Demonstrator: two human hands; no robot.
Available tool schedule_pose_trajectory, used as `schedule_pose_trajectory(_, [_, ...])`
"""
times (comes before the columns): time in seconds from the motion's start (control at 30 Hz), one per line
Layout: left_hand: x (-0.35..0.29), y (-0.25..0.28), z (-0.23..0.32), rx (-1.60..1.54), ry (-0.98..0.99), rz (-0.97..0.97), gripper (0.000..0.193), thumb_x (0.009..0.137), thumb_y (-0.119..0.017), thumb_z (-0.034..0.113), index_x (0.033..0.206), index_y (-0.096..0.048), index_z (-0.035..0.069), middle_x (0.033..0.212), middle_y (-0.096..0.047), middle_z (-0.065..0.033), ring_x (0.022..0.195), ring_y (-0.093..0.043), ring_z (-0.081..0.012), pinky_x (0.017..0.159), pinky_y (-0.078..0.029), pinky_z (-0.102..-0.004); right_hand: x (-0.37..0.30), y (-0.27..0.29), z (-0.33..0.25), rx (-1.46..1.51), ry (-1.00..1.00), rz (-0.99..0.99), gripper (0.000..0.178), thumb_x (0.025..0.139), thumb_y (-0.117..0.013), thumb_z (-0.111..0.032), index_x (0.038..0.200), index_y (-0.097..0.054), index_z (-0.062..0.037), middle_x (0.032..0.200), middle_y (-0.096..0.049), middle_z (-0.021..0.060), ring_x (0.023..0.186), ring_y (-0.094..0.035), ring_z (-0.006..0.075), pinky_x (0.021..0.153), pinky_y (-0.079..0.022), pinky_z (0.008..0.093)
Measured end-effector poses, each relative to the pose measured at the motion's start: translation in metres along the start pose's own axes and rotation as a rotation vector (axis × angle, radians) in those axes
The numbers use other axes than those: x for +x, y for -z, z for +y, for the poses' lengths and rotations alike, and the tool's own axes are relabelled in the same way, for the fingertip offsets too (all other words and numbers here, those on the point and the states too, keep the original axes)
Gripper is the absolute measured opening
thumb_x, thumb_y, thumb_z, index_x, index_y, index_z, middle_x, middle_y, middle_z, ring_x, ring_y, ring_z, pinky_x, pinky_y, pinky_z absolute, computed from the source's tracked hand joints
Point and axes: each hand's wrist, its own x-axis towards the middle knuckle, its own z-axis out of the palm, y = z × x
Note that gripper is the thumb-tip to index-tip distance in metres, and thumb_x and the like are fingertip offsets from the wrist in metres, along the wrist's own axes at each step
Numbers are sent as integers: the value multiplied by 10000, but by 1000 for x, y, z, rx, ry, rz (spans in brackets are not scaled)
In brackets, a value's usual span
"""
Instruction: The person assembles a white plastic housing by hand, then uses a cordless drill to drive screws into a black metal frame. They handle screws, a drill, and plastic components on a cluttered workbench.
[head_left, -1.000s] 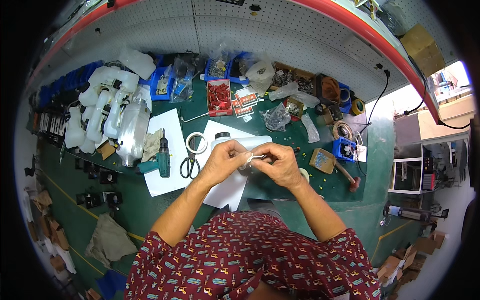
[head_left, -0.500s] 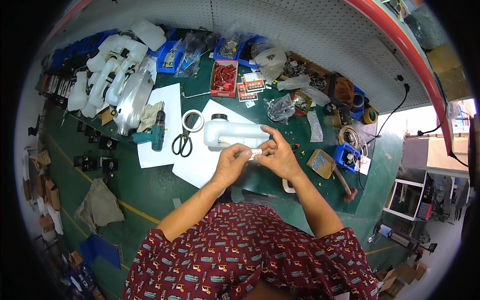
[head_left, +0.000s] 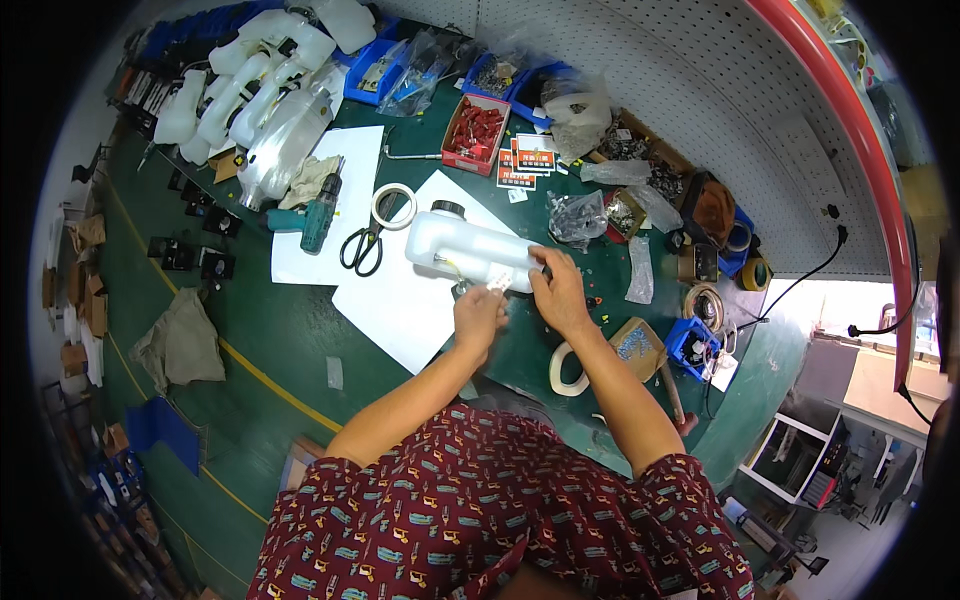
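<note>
White tank (head_left: 472, 238), probably light, slick: grasp by its end.
Left fingers (head_left: 487, 302) pinch white piece (head_left: 500, 283); right fingers (head_left: 554, 260) rest unclenched.

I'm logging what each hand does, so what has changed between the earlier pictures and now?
The right hand has let go of the small white piece and moved forward to the right end of the bottle. The left hand still pinches the piece. The scissors and drill stayed put; the view turned.
</note>
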Motion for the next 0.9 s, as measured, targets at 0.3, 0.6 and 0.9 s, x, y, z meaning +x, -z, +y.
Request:
schedule_pose_trajectory(0.3, [42, -16, -36, -167, 69, 169, 167, 1035, -650, 175, 943, -637, 36, 803, -656, -37, 600, -578, -104, 568, -532, -244, 25, -20, 32, -218, 49, -155, 512, 831, -686, -88, 1338, -614, -70, 1447, -587, 185, 1353, -505, 395, 1126, -401, 492])
schedule_pose_trajectory(0.6, [40, -37, -25, 1, 74, 312, 258, 1015, -661, 185, 836, -646, -1, 777, -657, -66, 592, -578, -123, 523, -500, -262, 28, -29, 32, -259, 11, -178, 637, 827, -778, -174, 1406, -531, -75, 1433, -585, 169, 1328, -516, 386, 1087, -408, 501])
schedule_pose_trajectory(0.9, [69, -28, -59, 250, -72, 367, 311, 993, -668, 187, 749, -649, -5, 664, -637, -69, 555, -579, -135, 498, -468, -275, 34, -42, 27, -316, -38, -166, 670, 802, -812, -187, 1408, -543, -95, 1358, -599, 153, 1289, -522, 372, 1030, -410, 543])
